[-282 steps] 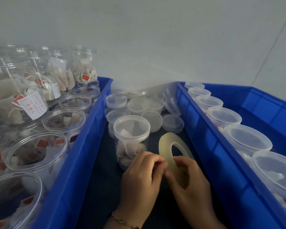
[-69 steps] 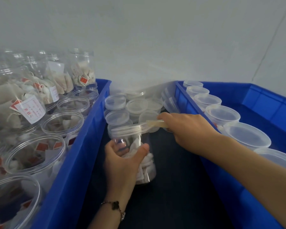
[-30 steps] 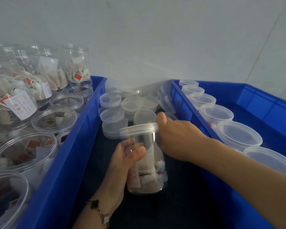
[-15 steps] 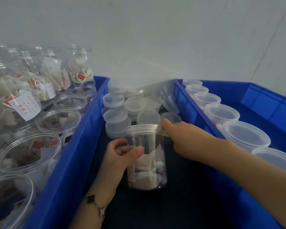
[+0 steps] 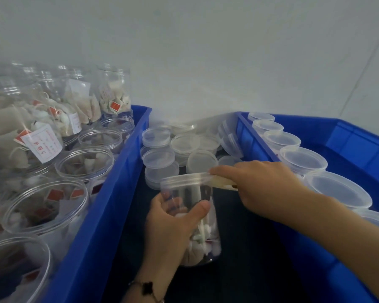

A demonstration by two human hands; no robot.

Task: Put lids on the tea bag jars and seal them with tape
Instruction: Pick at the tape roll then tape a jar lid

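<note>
A clear jar of tea bags (image 5: pixel 202 228) stands on the dark surface between two blue bins, a clear lid (image 5: pixel 185 179) on top. My left hand (image 5: pixel 171 226) grips the jar's body from the left, thumb across its front. My right hand (image 5: pixel 258 184) holds the roll of clear tape (image 5: pixel 222 183) against the lid's right rim, forefinger stretched along the rim. Most of the roll is hidden under the hand.
Loose clear lids (image 5: pixel 160 158) are piled behind the jar. The left blue bin (image 5: pixel 109 193) holds several open jars of tea bags (image 5: pixel 46 208). The right blue bin (image 5: pixel 357 147) holds a row of lidded jars (image 5: pixel 303 158). A white wall rises behind.
Since 9.4 s ago the hands left off picking at the tape roll; the left took hold of the jar. Over the last second the jar has turned and the tape stays at the lid rim.
</note>
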